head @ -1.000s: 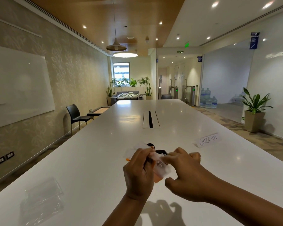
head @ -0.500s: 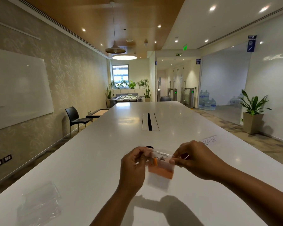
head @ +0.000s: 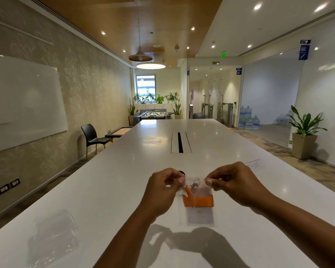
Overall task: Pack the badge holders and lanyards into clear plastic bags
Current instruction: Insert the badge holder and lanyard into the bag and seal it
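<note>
Orange lanyard (head: 198, 201), silver clip (head: 194, 184), pale white badge card (head: 200, 216) inside clear bag (head: 206, 190). Glossy white table (head: 124, 180). Clear spare bags (head: 54, 235) at near left. Black chair (head: 91, 135). Beige wall (head: 89, 84) with pale leaf pattern. White board (head: 23, 105). Brown wood-tone ceiling (head: 143, 20). Green plant (head: 306, 122) in beige pot (head: 303, 145). Green exit sign (head: 223, 54).

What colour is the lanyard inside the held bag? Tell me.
The lanyard in the bag is orange; head view.
</note>
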`<state>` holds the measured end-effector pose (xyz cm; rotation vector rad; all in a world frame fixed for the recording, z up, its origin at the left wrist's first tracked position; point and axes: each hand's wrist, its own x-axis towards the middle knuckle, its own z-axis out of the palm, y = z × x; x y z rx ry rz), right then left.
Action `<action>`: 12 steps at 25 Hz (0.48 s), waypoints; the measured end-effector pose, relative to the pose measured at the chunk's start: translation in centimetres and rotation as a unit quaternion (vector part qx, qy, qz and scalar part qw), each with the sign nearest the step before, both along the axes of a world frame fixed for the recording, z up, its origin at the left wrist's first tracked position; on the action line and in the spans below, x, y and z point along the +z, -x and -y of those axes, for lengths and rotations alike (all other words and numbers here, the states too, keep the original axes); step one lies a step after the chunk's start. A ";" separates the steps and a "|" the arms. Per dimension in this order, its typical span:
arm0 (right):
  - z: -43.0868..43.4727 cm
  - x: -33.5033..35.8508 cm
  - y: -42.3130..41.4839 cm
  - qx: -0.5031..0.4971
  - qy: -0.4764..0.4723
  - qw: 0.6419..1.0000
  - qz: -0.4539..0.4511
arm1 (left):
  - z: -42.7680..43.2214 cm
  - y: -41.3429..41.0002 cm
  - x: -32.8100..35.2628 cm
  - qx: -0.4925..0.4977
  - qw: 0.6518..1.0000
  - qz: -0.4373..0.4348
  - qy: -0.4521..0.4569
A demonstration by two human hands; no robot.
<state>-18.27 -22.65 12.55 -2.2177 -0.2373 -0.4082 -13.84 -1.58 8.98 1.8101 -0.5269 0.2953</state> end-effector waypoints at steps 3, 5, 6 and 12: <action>0.3 0.1 -0.2 0.019 -0.081 0.996 -0.038 | -0.3 0.1 0.3 0.014 1.000 -0.006 -0.005; 0.6 0.1 -0.2 0.017 -0.101 0.994 -0.048 | -0.3 0.3 0.2 0.014 1.000 -0.020 0.001; 0.6 0.0 -0.2 0.008 -0.074 0.996 -0.039 | -0.1 0.5 0.3 0.016 1.000 -0.022 -0.003; 0.2 -0.5 0.4 -0.035 0.099 0.994 0.031 | 0.1 1.1 0.7 0.075 0.993 0.055 -0.070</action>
